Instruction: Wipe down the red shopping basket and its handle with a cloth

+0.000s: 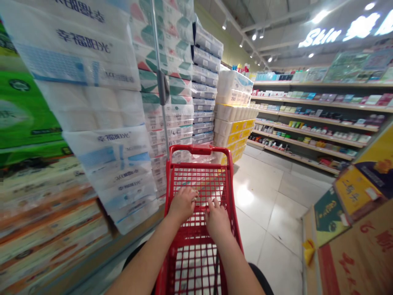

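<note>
Fingers (215, 203) of the right hand (218, 223) are bent and slightly apart; the left hand (182, 205) curls, its grip unclear. Both are over the red cart (193, 237). Paper packs (118, 157) stand near its left edge; open floor (270, 209) separates its right edge from the cartons (350, 254).

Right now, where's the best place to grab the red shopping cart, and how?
Probably the raised crossbar at the far end of the red shopping cart, coming from above. It spans the cart's width, with an open gap between it and the rail below.
</note>
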Action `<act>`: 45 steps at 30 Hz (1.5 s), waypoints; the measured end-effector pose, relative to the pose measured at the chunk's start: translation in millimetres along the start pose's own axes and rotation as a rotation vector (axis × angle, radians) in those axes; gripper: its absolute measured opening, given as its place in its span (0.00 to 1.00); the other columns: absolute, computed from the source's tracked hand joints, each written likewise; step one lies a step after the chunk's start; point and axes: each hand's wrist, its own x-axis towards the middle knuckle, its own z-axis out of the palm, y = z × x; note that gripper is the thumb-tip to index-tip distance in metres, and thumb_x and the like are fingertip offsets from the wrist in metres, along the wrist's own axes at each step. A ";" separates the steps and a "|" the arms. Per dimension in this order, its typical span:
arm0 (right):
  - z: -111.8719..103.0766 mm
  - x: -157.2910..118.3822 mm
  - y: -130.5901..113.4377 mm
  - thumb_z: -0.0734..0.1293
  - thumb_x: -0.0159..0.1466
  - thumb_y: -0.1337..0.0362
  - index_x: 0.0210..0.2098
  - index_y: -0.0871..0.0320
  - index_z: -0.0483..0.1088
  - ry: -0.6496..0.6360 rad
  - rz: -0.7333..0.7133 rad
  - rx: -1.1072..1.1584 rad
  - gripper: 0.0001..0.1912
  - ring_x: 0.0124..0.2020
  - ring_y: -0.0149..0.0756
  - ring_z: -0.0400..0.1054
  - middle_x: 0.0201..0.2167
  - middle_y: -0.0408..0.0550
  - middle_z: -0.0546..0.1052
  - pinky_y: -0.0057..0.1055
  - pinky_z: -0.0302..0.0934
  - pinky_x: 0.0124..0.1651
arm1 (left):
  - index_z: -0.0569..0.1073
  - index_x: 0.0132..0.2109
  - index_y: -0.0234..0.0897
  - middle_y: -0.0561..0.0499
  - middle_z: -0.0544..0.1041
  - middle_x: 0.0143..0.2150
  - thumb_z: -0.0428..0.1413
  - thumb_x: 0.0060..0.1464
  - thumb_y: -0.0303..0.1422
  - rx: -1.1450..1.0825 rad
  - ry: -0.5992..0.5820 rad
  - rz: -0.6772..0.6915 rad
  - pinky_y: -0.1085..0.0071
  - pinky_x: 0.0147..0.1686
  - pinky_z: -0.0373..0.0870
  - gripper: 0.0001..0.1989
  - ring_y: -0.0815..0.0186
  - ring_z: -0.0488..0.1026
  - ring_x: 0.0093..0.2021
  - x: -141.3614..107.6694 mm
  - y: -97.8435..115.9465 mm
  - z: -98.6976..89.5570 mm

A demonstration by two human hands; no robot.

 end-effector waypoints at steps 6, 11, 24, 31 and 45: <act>0.8 -0.3 0.6 0.56 0.66 0.60 0.62 0.52 0.58 -0.006 -0.006 0.002 0.24 0.51 0.47 0.65 0.62 0.52 0.62 0.40 0.57 0.51 | 0.74 0.45 0.42 0.49 0.71 0.46 0.51 0.50 0.25 0.019 -0.049 0.016 0.64 0.50 0.63 0.15 0.61 0.65 0.47 -0.3 0.2 0.9; 0.4 0.3 0.3 0.57 0.66 0.61 0.62 0.52 0.58 -0.009 0.001 0.008 0.24 0.51 0.46 0.65 0.62 0.53 0.62 0.39 0.57 0.51 | 0.72 0.48 0.44 0.48 0.72 0.46 0.50 0.54 0.29 0.104 -0.008 -0.092 0.63 0.46 0.63 0.15 0.60 0.66 0.46 -1.2 2.2 -3.7; -3.4 -1.1 -0.5 0.57 0.66 0.61 0.62 0.51 0.58 -0.024 0.002 0.027 0.24 0.52 0.45 0.65 0.62 0.52 0.61 0.39 0.57 0.52 | 0.72 0.48 0.42 0.46 0.72 0.45 0.49 0.55 0.30 0.156 0.048 -0.201 0.60 0.45 0.61 0.15 0.58 0.67 0.45 -0.1 1.5 -5.9; -1.4 -0.8 1.2 0.56 0.66 0.61 0.62 0.52 0.58 -0.023 0.003 0.018 0.24 0.51 0.45 0.65 0.62 0.53 0.61 0.39 0.57 0.52 | 0.73 0.43 0.45 0.51 0.72 0.43 0.53 0.51 0.29 0.029 -0.171 0.169 0.64 0.47 0.62 0.12 0.62 0.67 0.44 -3.5 7.2 -6.7; -1.2 -0.3 0.5 0.57 0.66 0.61 0.62 0.52 0.58 -0.022 -0.002 0.033 0.24 0.52 0.45 0.65 0.62 0.53 0.61 0.39 0.56 0.52 | 0.65 0.59 0.43 0.45 0.65 0.63 0.51 0.52 0.29 0.135 -0.033 0.018 0.49 0.62 0.51 0.26 0.53 0.55 0.65 -5.0 -1.4 5.0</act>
